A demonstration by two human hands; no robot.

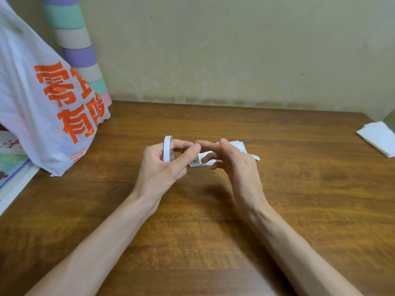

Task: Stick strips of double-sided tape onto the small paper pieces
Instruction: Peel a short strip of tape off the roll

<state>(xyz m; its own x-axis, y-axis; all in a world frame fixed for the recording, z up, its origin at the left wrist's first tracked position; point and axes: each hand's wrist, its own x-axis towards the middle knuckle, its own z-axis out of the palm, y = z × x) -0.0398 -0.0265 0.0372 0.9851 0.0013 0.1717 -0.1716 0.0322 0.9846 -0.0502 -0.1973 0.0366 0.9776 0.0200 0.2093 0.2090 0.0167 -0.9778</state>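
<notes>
Gripping a narrow white roll of double-sided tape (167,146), the left hand (162,167) curls its fingers through the smooth ring, which stands on edge, and lays its thumb across the front. Just right of it the right hand (233,167) is released, its fingers loosely spread and the index tip meeting the left thumb tip. Behind both hands, the small paper pieces (238,147) lie in a flat rectangular stack of printed sheets on the grained brown wooden table (299,189). At far left slumps a crinkled white plastic bag (32,103) with orange lettering, before a pastel-striped cylinder (79,54). Folded white sheets (378,137) lie at the far right edge.
</notes>
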